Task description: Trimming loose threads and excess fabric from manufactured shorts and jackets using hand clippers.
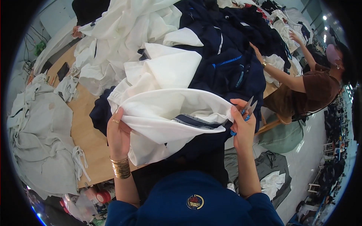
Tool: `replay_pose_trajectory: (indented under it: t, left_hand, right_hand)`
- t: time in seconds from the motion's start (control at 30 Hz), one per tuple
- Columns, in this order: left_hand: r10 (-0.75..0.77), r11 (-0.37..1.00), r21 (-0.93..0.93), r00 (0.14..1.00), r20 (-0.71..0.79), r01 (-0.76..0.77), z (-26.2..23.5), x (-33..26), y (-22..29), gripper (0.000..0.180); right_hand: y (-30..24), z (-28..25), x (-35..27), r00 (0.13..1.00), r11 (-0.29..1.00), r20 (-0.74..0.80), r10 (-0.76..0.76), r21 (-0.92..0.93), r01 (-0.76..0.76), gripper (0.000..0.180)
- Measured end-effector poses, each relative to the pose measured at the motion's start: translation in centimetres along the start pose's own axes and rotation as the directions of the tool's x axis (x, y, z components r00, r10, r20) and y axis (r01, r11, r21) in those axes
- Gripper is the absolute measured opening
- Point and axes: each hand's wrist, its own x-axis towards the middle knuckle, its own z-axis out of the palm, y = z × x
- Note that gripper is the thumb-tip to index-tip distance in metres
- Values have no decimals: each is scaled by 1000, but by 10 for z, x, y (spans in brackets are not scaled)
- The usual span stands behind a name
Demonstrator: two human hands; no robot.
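Note:
In front of me a white garment (154, 115) is stretched sideways between my two hands, its opening facing up. Inside it shows a navy strip (196, 121) with overlocked seam edges. My left hand (119, 132), with gold bangles at the wrist, pinches the garment's left edge between thumb and fingers. At the opposite edge my right hand (243, 126) grips the cloth. Blue-handled scissors (249, 110) are also held in that right hand, their pointed blades parted and pointing up and away from the cloth.
White garments (139, 22) and navy garments (226, 41) pile up on the table beyond. Light grey garments (41, 139) cover the left side of the brown tabletop (88, 139). A co-worker (316, 88) reaches over the pile from the right. Below lie dark grey fabric (277, 165) and plastic-wrapped items (85, 205).

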Motion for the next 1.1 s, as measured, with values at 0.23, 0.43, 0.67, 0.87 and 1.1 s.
replay_pose_trajectory:
  t: [0.23, 0.43, 0.67, 0.87, 1.1]
  left_hand:
    - [33, 996, 79, 999, 23, -35, 0, -7, -4, 31]
    - [306, 673, 710, 952, -12, -207, 2, -9, -9, 25]
    - [-70, 987, 144, 997, 33, 65, 13, -22, 4, 25]
    - [-169, 985, -18, 976, 138, 173, 24, -24, -4, 33]
    - [-177, 983, 82, 971, 159, 165, 26, -23, -10, 37]
  right_hand:
    - [-2, -1, -4, 998, 999, 44, -50, -2, 51, 19]
    - [-2, -1, -5, 998, 998, 1, -69, -9, 69, 18]
    - [-3, 0, -6, 993, 993, 5, -114, -18, 114, 19]
    - [-2, 5, -8, 994, 994, 36, -101, -33, 102, 16]
    - [-1, 6, -9, 992, 991, 51, -114, -67, 117, 17]
